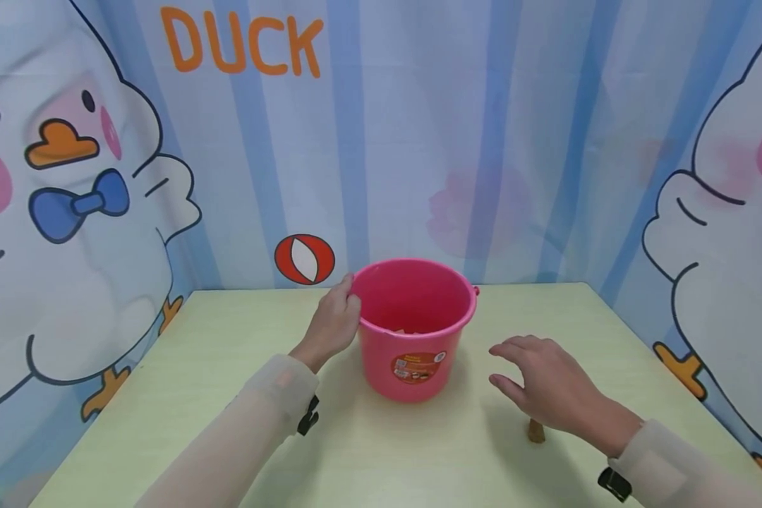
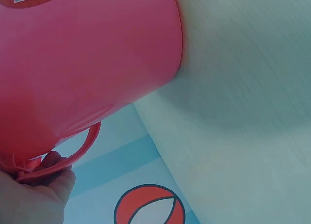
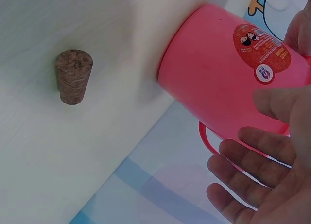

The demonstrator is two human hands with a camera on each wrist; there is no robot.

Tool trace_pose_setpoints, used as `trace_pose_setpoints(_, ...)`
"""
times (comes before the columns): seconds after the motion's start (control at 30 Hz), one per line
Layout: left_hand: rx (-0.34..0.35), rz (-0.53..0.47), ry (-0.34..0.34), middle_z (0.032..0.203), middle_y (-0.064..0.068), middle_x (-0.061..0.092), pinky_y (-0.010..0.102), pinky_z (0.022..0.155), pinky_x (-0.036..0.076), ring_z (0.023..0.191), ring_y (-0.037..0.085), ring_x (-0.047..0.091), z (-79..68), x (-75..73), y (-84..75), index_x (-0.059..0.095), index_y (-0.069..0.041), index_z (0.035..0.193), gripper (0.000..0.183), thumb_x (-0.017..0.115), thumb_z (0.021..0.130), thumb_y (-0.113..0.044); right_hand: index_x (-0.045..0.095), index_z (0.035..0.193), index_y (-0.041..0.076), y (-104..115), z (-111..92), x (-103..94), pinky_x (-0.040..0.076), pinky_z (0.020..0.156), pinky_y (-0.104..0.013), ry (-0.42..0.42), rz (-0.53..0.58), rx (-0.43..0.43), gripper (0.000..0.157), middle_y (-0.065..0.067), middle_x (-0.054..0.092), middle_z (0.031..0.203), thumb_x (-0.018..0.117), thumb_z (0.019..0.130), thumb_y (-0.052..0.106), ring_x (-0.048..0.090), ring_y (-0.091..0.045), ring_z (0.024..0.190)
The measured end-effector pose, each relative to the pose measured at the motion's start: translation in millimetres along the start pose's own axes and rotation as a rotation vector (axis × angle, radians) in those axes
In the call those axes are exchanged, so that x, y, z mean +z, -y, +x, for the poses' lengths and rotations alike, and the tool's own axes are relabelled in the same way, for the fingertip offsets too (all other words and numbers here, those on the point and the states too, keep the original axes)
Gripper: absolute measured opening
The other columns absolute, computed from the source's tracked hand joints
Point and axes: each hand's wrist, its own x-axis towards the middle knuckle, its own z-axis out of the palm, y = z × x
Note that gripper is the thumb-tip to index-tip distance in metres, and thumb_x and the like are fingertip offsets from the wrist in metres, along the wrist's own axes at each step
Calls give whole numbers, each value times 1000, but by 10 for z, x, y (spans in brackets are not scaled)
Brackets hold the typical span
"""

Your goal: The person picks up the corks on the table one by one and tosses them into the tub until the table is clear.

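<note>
A pink plastic bucket [image 1: 381,363] with a round orange label stands upright on the table. My left hand [image 1: 335,317] grips its rim on the left side; in the left wrist view the fingers are beside the bucket's handle [image 2: 90,141]. Small pale bits [image 1: 401,331] show inside, mostly hidden by the near wall. To the right of the bucket my right hand [image 1: 555,384] hovers above the table, fingers spread and nothing in them. A tapered brown cork stopper [image 3: 74,77] lies on the table, partly hidden below the right hand in the head view.
The pale wooden table [image 1: 228,339] ends at a fabric backdrop [image 1: 406,141] printed with ducks and blue stripes, close behind the bucket. More of this printed cloth hangs along both sides.
</note>
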Motion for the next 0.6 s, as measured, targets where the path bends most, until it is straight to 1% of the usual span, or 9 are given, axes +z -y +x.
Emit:
trace_pose_setpoints(0.23, 2, -5, 0, 168, 3, 27, 44, 111, 44, 150, 28, 31, -3, 2, -9, 16, -11, 165, 62, 36, 108, -24, 76, 115, 8, -36, -5, -23, 56, 90, -56, 76, 3, 10, 37, -9, 74, 112, 85, 85, 27, 70, -32, 103)
trace_pose_setpoints(0.47, 0, 0, -1, 167, 3, 27, 44, 110, 45, 149, 28, 32, -4, 0, -13, 16, -11, 165, 62, 37, 108, -24, 76, 112, 6, -84, -59, -5, 56, 89, -56, 115, -11, -1, 37, -8, 75, 109, 86, 83, 26, 70, -32, 102)
trace_pose_setpoints(0.6, 5, 1, -1, 167, 4, 27, 45, 111, 45, 150, 29, 32, 0, 3, 0, 16, -11, 165, 62, 36, 108, -23, 76, 113, 5, -110, -79, 3, 56, 89, -56, 158, -11, 14, 39, -9, 75, 110, 87, 82, 26, 70, -33, 103)
